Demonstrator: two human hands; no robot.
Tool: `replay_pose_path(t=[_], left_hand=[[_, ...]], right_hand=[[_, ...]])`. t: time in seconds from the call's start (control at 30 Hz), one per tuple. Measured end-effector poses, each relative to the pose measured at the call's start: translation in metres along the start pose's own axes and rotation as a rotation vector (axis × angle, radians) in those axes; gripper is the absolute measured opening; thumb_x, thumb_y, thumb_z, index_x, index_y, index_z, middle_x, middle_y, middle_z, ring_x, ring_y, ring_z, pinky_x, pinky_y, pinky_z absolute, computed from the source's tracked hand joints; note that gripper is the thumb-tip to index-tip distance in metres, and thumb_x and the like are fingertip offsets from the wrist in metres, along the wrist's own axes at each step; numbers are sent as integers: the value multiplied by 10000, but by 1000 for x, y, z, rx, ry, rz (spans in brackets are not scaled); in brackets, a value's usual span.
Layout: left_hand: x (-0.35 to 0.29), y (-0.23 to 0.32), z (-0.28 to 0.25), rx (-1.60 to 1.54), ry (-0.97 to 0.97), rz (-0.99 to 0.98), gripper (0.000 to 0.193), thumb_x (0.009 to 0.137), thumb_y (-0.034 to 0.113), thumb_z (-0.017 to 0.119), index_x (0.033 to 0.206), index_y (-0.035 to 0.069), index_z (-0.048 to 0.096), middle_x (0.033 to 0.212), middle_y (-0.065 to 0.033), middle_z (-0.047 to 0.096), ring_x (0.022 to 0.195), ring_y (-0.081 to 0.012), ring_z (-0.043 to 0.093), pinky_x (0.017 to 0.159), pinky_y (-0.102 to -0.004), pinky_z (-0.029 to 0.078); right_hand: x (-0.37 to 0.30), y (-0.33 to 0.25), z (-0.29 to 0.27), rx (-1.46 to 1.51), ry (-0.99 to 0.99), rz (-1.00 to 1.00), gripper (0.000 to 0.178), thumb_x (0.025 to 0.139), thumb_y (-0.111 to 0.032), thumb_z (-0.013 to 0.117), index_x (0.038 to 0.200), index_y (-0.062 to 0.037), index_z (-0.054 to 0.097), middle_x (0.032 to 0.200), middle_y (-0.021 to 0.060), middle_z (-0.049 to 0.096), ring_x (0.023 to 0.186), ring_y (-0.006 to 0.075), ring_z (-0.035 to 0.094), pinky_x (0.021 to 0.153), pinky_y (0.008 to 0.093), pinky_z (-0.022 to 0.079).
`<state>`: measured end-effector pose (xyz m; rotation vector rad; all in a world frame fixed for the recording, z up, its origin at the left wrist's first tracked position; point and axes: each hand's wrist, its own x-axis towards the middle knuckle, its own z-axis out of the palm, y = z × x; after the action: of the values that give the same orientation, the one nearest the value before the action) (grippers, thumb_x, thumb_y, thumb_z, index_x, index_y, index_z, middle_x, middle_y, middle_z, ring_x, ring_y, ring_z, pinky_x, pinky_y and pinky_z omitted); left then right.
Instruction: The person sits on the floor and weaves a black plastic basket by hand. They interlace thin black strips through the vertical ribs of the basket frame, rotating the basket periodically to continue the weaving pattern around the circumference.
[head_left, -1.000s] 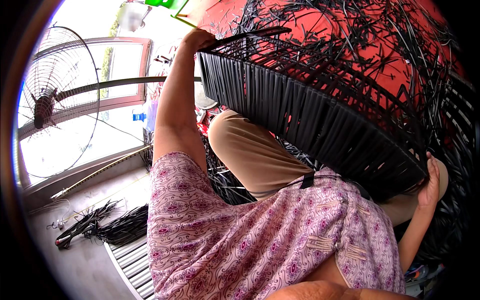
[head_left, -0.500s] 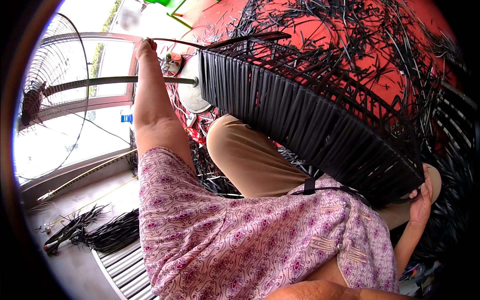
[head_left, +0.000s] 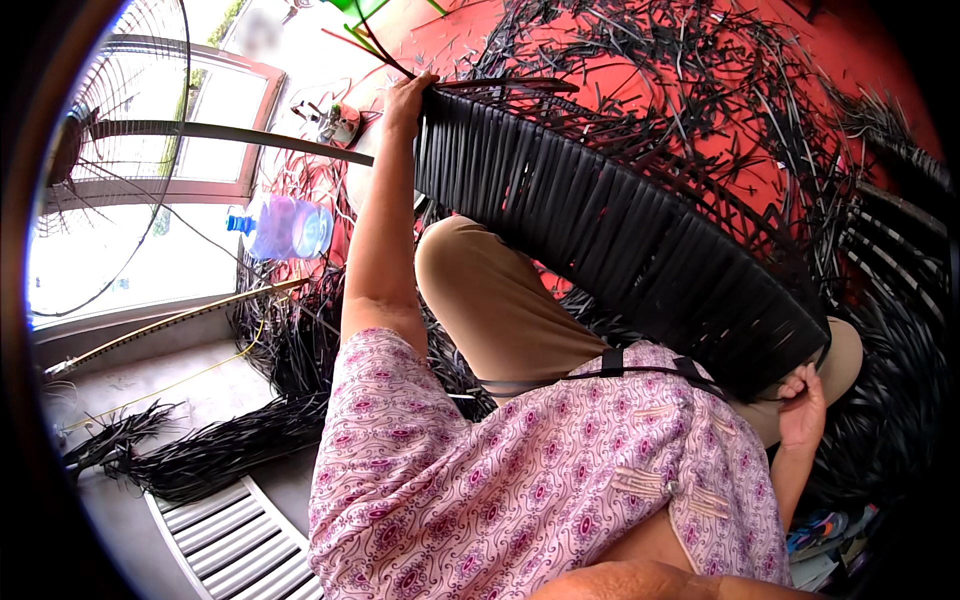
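Across my lap lies a long panel tightly wrapped with black plastic strips (head_left: 600, 215), slanting from upper left to lower right. At its upper left corner my left hand (head_left: 408, 98) is closed on a dark strip (head_left: 372, 45) whose loose length runs off up and left. My right hand (head_left: 802, 405) is beside the lower right corner, its fingers curled in. A thin dark loop comes off that corner near those fingertips; what they pinch, if anything, is too small to make out. Behind the wrapped face shows the open dark lattice (head_left: 720, 185) of the piece.
Cut black strips (head_left: 680, 70) litter the red floor (head_left: 640, 60). To the left are a standing fan (head_left: 125, 170), a clear blue water jug (head_left: 290, 228), a strip bundle (head_left: 230, 450) and a white slatted seat (head_left: 230, 540). More strips heap at the right (head_left: 890, 400).
My left hand has moved right, from out by the window back to the panel's corner. My right hand has come off the lower corner, slightly down and left. The water jug has come into view.
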<state>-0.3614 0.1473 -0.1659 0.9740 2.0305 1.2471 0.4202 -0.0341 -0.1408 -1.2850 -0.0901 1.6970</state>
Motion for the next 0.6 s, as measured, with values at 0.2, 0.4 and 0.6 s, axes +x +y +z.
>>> replay_pose_path(t=[0.2,0.4,0.6], left_hand=[[47,-16,26,267,97,131,288,971,239,564,1134,64,724,1041,-71,712,962,-182,632,850,-309,476],[92,-61,29,191,-23,-24,350,996,253,530,1242,54,680,1204,-91,679,1087,-188,608,957,-321,459],[137,-72,8,37,-47,-132,393,1017,382,495,1217,132,722,1281,-129,650,1100,-214,605,983,-314,453]], right_hand=[[-67,41,4,211,-294,59,344,927,-186,680,1236,-71,584,866,-15,503,795,144,473,799,318,438],[-105,-26,13,-158,-489,-245,493,792,-282,814,1153,-47,573,695,-7,557,610,174,564,706,363,479],[-196,-228,-84,-858,95,-724,550,823,-366,697,1250,-40,582,956,0,592,850,148,504,783,278,377]])
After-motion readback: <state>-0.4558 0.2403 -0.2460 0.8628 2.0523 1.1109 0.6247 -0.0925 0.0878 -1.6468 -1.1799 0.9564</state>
